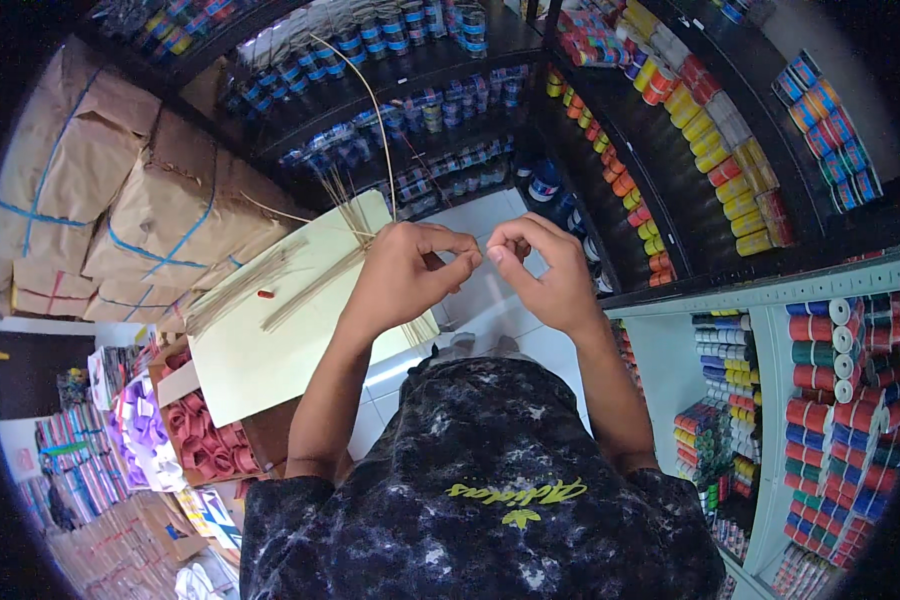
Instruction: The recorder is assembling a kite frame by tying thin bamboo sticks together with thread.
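Note:
My left hand (410,270) is raised in front of my chest, thumb and fingers pinched together. A long, thin tan strip (385,130) curves up and away from behind it; the strip's lower part is hidden by the hand. Close beside it, my right hand (548,272) is also pinched, its fingertips almost meeting those of the left. Anything between the right fingertips is too small to make out. Left of my hands, a pale yellow board (240,380) carries bundles of similar thin strips (315,285) and a small red piece (265,294).
Paper-wrapped parcels tied with blue cord (160,215) are stacked at the left. Below them stands a carton of red rolls (205,435). Dark shelves with packed spools (710,140) line the back and right. A pale rack of coloured rolls (815,380) stands near my right arm.

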{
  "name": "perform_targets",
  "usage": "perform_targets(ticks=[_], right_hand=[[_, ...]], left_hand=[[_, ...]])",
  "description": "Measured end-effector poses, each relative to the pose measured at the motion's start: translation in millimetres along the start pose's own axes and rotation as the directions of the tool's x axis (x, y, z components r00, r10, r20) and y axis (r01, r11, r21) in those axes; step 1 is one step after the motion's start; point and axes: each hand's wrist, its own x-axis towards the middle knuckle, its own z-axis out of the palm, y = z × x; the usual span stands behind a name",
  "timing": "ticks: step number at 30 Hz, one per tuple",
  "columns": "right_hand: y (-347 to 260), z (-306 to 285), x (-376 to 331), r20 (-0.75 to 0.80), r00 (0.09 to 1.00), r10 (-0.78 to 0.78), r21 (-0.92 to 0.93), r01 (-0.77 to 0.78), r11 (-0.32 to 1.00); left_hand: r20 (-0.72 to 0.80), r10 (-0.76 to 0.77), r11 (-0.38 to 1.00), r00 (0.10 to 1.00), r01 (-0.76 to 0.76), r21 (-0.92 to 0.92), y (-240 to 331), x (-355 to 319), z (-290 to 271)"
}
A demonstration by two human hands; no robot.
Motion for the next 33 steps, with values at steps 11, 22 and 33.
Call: perform_targets(ticks=[11,22,33], right_hand=[[8.6,4.7,-1.4,-0.029,1.0,-0.008,0.008,0.009,1.0],[6.7,6.2,-4.8,0.001,1.0,-0.005,-0.004,0.005,1.0],[10.4,9.7,-6.8,-0.018,0.995,-0.1,-0.183,0.095,0.978]], left_hand=[[0.039,-0.002,0.995,0.999,0.006,-0.102,-1.3,-2.3,-1.4],[0.03,-0.027,0.991,0.999,0.031,-0.133,-3.8,-1.9,-5.2],[0.013,-0.04,0.99,0.999,0.041,-0.135,-4.2,-0.8,-1.7]])
